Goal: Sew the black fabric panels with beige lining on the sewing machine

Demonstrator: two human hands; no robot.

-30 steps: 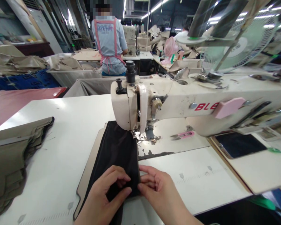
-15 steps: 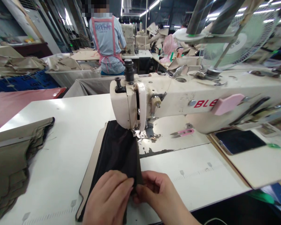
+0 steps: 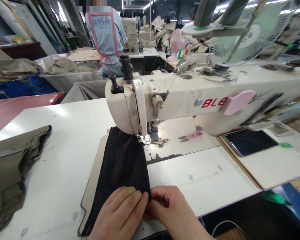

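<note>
A strip of black fabric (image 3: 122, 160) lies over a tan piece (image 3: 92, 186) on the white table and runs under the presser foot (image 3: 146, 140) of a cream sewing machine (image 3: 165, 100). My left hand (image 3: 120, 216) rests flat on the near end of the black fabric, fingers pressing it down. My right hand (image 3: 170, 210) pinches the fabric's right edge, touching the left fingertips.
A stack of olive-tan fabric pieces (image 3: 10, 166) sits at the left. Pink thread snips (image 3: 192, 136) lie by the needle plate, a dark phone (image 3: 250, 142) to the right. A person in a light blue shirt and pink apron straps (image 3: 105, 36) stands behind. A fan (image 3: 250, 33) stands right.
Both hands slid slightly nearer to me along the black fabric and closed together at its right edge. The view shifted a little to the right.
</note>
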